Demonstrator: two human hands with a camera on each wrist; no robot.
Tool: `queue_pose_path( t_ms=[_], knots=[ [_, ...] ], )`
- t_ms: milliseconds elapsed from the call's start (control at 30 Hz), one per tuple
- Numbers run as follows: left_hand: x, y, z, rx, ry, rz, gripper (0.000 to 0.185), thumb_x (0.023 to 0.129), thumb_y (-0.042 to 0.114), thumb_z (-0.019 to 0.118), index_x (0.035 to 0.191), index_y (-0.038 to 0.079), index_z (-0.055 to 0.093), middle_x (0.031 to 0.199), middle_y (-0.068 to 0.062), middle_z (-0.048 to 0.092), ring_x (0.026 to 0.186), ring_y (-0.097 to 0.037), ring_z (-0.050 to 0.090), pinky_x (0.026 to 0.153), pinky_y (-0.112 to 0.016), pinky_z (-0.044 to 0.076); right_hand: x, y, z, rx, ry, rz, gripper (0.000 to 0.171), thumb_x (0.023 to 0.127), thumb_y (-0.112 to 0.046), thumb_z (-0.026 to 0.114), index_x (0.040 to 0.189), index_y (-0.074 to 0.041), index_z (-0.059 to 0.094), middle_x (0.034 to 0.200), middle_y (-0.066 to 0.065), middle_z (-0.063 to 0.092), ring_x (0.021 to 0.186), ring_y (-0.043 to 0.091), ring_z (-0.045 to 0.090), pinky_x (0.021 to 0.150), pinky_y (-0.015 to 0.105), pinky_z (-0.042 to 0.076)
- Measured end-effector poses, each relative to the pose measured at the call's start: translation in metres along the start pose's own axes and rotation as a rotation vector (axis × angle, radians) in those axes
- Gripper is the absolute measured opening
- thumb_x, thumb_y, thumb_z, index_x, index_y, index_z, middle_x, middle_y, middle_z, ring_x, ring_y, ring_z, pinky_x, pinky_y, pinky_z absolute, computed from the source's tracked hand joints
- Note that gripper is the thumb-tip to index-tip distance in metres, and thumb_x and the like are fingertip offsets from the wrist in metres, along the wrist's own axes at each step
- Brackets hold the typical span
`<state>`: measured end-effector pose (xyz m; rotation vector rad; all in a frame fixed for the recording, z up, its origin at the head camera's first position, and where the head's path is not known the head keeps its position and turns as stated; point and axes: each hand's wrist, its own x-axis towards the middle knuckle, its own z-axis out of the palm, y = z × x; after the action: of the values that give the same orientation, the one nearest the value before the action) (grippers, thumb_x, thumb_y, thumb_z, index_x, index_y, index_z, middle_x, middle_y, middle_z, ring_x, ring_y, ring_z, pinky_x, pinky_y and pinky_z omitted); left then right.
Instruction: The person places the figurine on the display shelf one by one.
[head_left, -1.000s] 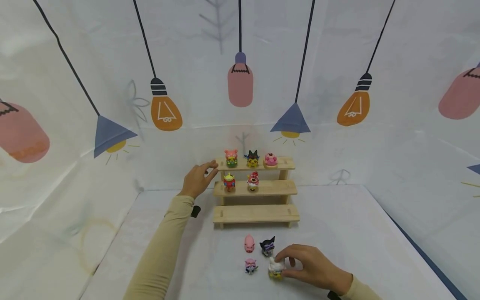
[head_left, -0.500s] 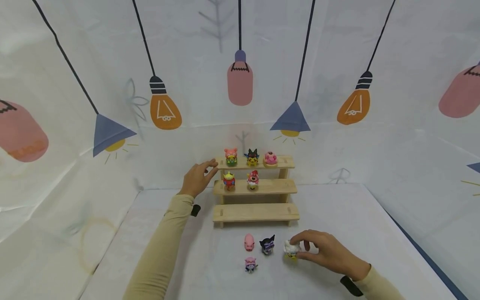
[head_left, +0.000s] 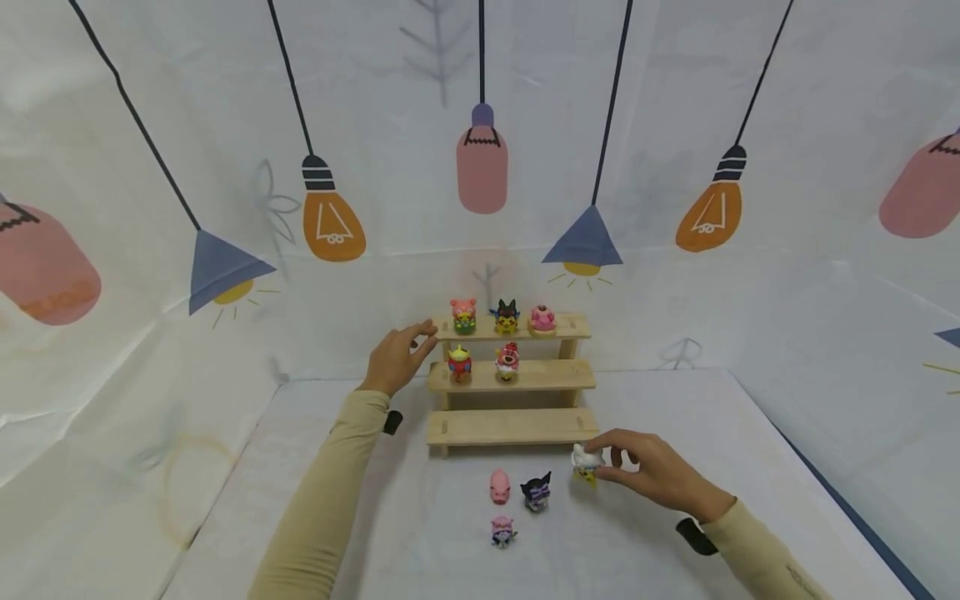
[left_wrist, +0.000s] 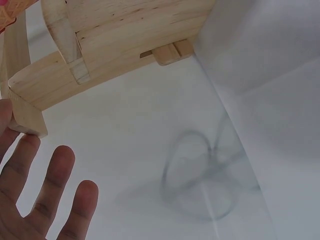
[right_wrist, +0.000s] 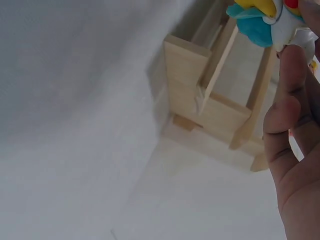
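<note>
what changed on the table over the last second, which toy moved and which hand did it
The right hand, pinching the small white and yellow toy figure, carried it from beside the pink-haired figure away from the person, toward the right end of the three-tier wooden shelf's lowest step. The left hand stayed at the shelf's top left end; the other figures did not move.

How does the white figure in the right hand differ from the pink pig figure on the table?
The white figure is pinched by the right hand near the shelf's bottom step; the pink pig figure lies untouched on the table. The white figure shows yellow and blue parts; the pig is plain pink. Both are small toy figures in front of the wooden shelf.
</note>
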<state>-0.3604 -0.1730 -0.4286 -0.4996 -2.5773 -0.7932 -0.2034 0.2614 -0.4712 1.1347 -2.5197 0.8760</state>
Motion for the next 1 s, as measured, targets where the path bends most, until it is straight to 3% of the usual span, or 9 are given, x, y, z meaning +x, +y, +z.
queue_pose_path(
  t_ms=[300,567,833,1000],
  knots=[
    [0.002,-0.001,0.0,0.004,-0.001,0.006,0.035,0.102,0.04,0.062,0.129,0.019,0.071,0.136,0.001,0.065,0.099,-0.03,0.068,0.073,-0.046,0.055,0.028,0.008,-0.004,0.013,0.007,-0.039,0.038,0.087,-0.015,0.082,0.122,-0.021,0.069,0.107,-0.012,0.069,0.076,0.001,0.056,0.061,0.026,0.047],
    [0.001,0.0,0.0,0.005,-0.01,-0.011,0.036,0.102,0.042,0.061,0.129,0.02,0.071,0.138,0.003,0.064,0.1,-0.029,0.068,0.075,-0.045,0.055,0.057,0.018,-0.015,0.018,-0.013,-0.027,0.036,0.089,-0.018,0.081,0.123,-0.022,0.068,0.104,-0.015,0.068,0.077,0.003,0.057,0.061,0.032,0.048],
    [0.001,-0.001,0.001,0.004,-0.002,-0.015,0.035,0.102,0.041,0.062,0.128,0.019,0.071,0.139,0.004,0.063,0.099,-0.03,0.067,0.074,-0.045,0.055,0.087,0.022,-0.03,0.017,-0.019,0.0,0.038,0.089,-0.02,0.08,0.125,-0.022,0.068,0.105,-0.015,0.069,0.078,0.005,0.059,0.062,0.029,0.047],
    [0.0,-0.003,0.001,0.003,-0.012,-0.015,0.036,0.103,0.043,0.06,0.129,0.02,0.071,0.14,0.004,0.062,0.1,-0.029,0.067,0.075,-0.045,0.054,0.102,0.029,-0.033,0.004,0.0,0.012,0.035,0.09,-0.019,0.079,0.124,-0.02,0.069,0.094,-0.012,0.068,0.074,0.006,0.058,0.061,0.028,0.046]
  ],
)
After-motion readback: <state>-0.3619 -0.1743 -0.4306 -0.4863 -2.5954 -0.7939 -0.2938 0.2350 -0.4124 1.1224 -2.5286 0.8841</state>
